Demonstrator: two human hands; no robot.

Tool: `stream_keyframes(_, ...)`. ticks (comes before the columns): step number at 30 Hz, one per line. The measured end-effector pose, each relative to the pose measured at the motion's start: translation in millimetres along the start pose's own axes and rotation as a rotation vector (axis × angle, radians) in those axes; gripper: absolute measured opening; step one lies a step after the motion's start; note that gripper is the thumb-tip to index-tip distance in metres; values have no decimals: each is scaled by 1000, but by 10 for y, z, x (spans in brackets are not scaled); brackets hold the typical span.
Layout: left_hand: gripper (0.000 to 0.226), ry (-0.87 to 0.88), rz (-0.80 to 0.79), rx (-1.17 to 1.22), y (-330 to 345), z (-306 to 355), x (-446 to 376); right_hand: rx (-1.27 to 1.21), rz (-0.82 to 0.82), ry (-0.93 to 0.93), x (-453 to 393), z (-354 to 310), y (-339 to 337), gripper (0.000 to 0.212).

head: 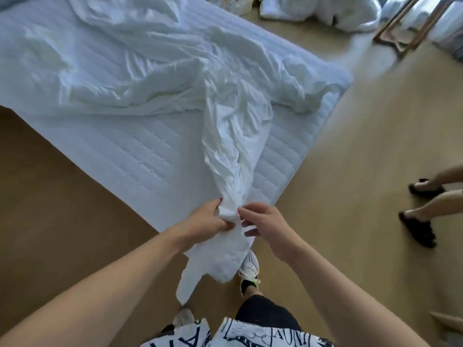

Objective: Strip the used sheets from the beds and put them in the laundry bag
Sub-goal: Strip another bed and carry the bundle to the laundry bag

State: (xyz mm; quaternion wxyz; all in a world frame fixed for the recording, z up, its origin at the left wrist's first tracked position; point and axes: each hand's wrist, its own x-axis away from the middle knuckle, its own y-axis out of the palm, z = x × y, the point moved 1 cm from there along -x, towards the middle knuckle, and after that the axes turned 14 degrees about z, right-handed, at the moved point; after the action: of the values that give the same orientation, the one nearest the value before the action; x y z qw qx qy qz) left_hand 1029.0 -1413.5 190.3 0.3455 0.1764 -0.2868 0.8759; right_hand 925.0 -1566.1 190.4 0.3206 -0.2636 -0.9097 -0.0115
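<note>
A: Where's the sheet (pixel 233 126) right now?

B: Most of it lies crumpled across the bed (pixel 130 156), on the quilted mattress. One end is gathered into a rope that runs down to the near corner, where you have it, and a loose tail hangs below your hands toward the floor (pixel 350 159).

A: And your grip?

B: Your left hand (pixel 208 220) is wrapped round the bunched neck of the cloth, fingers curled tight. Your right hand (pixel 265 221) is just beside it with the fingers half spread, tips at the fabric; I can't tell whether it really holds anything.

A: How will it handle?

B: Soft and light, I'd say, but bulky. It won't slip like plastic, though it will drag on the quilting and may snag at the far corners. It can't break; the risk is the hanging tail getting under your shoe (pixel 250 265).

A: Where should you take hold?

B: Keep to that gathered neck and go hand over hand, taking thick bunches, not a thin edge.

A: And the laundry bag?

B: Not something I can pick out here. There's a heap of white bedding (pixel 323 10) on the floor beyond the bed, and another person's feet in dark sandals (pixel 417 227) to your right, so mind your swing as you haul it clear
</note>
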Motion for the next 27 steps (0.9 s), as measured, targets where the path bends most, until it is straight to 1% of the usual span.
stream_keyframes(1, 30, 25, -19, -14, -85, -16, 175, 23, 30, -29, 127, 13, 19, 7)
stream_keyframes(2, 26, 45, -57, -30, -155, -21, 362, 50, 58, -58, 235, 41, 52, 11)
stream_keyframes(5, 17, 145, -193, -145, -329, 1, 863, 182, 121, -186, 500, 197, 173, 49)
stream_keyframes(6, 13, 179, -225, -203, -378, 13, 1025, 322, 135, -269, 587, 241, 224, 61)
stream_keyframes(8, 20, 235, -297, -277, -463, 54, 1262, 764, 113, -460, 754, 271, 353, 74)
stream_keyframes(9, 23, 245, -317, -296, -507, 73, 1346, 929, 87, -551, 842, 266, 424, 75)
stream_keyframes(10, 22, 257, -322, -329, -571, 84, 1431, 1010, 48, -595, 944, 239, 488, 71)
stream_keyframes(12, 33, 267, -318, -389, -690, 109, 1574, 1056, -2, -636, 1138, 173, 588, 57)
stream_keyframes(13, 39, 273, -313, -376, -742, 102, 1610, 1053, -16, -621, 1236, 151, 625, 48)
stream_keyframes(14, 44, 285, -274, -342, -785, 96, 1624, 999, -19, -573, 1328, 130, 647, 37)
stream_keyframes(16, 42, 262, -80, -221, -872, 69, 1630, 806, 18, -443, 1470, 116, 659, 10)
stream_keyframes(17, 40, 246, 41, -146, -892, 44, 1602, 721, 28, -399, 1501, 138, 620, 8)
stream_keyframes(18, 43, 237, 136, -72, -908, 24, 1571, 662, 26, -370, 1496, 171, 578, 17)
stream_keyframes(20, 56, 206, 274, -24, -892, -35, 1527, 579, 7, -339, 1594, 155, 497, 30)
stream_keyframes(21, 57, 196, 328, -10, -834, -41, 1551, 549, 14, -331, 1671, 121, 437, 34)
stream_keyframes(23, 47, 154, 429, 7, -662, -37, 1575, 456, 32, -332, 1740, 101, 283, 38)
stream_keyframes(25, 39, 127, 502, -66, -427, 18, 1622, 325, 20, -352, 1831, 72, 102, 32)
stream_keyframes(27, 36, 133, 511, -79, -178, 72, 1679, 109, 25, -323, 1890, 62, -58, 23)
